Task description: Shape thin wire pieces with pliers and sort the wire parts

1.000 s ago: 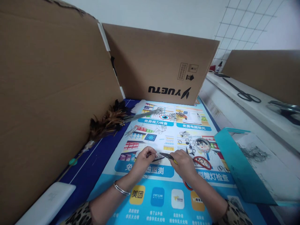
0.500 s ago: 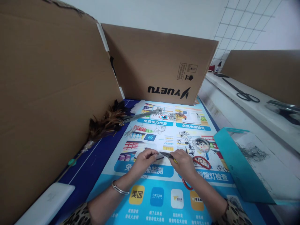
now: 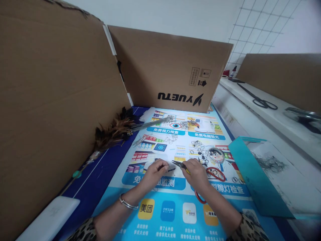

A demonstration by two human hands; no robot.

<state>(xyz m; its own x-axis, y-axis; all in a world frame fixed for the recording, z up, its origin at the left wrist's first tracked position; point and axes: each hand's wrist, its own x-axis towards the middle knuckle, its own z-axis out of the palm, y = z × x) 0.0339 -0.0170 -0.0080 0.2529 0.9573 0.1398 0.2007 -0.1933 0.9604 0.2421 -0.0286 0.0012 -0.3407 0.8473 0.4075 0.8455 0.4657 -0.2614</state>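
We hold the pliers [image 3: 181, 165] in our right hand [image 3: 196, 173], its grip wrapped around them, their jaws slightly parted just beside our left hand [image 3: 156, 170], above the poster [image 3: 175, 194]. Our left grip presses thumb and fingers together; whether it pinches anything, we cannot tell.

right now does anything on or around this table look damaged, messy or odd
The back cardboard panel stands with its YUETU lettering upside down, and the left cardboard panel has a ragged top edge, as if torn. Small rings lie scattered beyond the right hand, though that may be normal.
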